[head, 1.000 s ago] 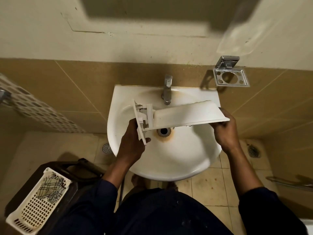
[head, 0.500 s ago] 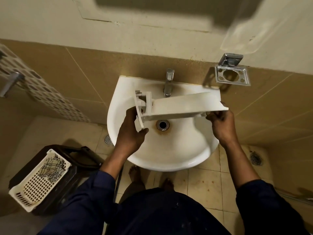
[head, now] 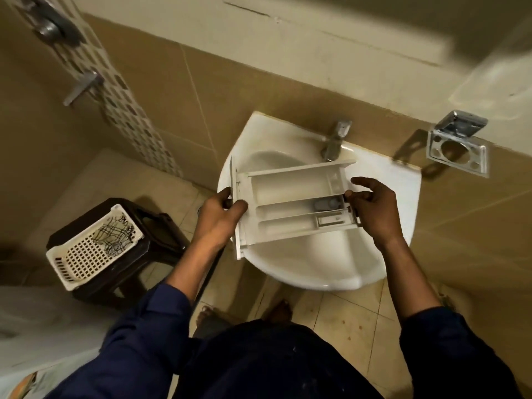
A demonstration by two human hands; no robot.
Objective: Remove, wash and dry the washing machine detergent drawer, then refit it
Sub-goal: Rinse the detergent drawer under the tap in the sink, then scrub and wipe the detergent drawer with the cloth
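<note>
I hold the white detergent drawer (head: 290, 203) level over the white wash basin (head: 383, 197), its open compartments facing up. My left hand (head: 218, 217) grips the front panel end at the left. My right hand (head: 374, 208) holds the rear end at the right, thumb and fingers on its edge, forefinger lifted. The chrome tap (head: 335, 142) stands just behind the drawer, with no water visible. A small grey insert sits in the drawer's rear compartment.
A white perforated basket (head: 89, 249) with a checked cloth sits on a dark stool (head: 149, 234) at the left. A chrome holder (head: 457, 148) hangs on the tiled wall at the right. A wall valve (head: 83, 84) is upper left. My bare feet stand under the basin.
The drawer has been turned over from its underside to compartments up. The view has swung left, so basin and drawer sit further right.
</note>
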